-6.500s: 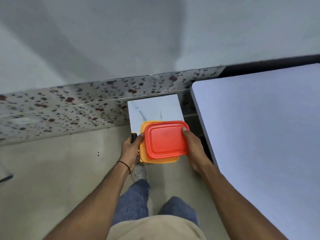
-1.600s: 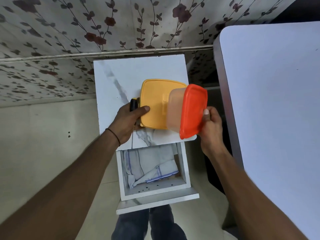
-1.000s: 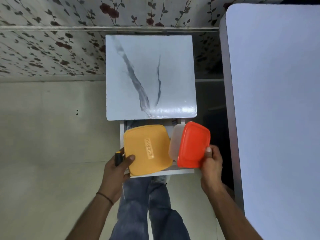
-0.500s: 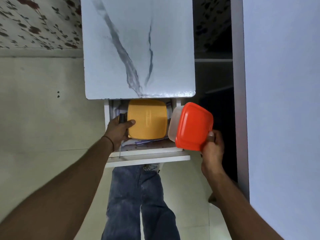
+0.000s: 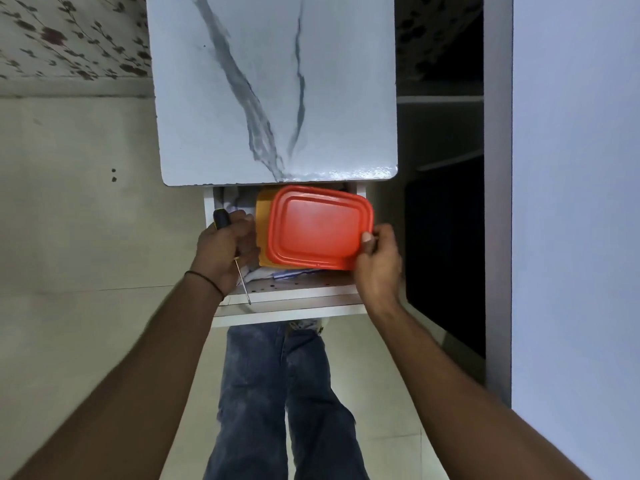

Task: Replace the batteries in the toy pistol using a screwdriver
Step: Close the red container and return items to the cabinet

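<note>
Since half a second ago the screwdriver has stayed in the left hand, but the red-lidded box, then held tilted off to the right of the drawer, now lies flat over the yellow box inside it. The left hand's fingers are curled round the black-and-yellow handle, with the thin shaft pointing down past the wrist toward the drawer's front wall. Its knuckles sit just beside the yellow box's left edge, and whether they touch it cannot be told. The right hand pinches the near right corner of the red lid, thumb on top and fingers curled under. The toy pistol and the batteries are not in view; they may be inside one of the boxes, but nothing shows it. This reads as stowing the kit, so the battery work itself is probably over. The next move likely calls for letting go of the red box, laying the screwdriver beside the boxes and pushing the drawer in. A folded cloth lines the drawer under the boxes. Above it is the marble-patterned cabinet top, and a pale table stands well to the right.
</note>
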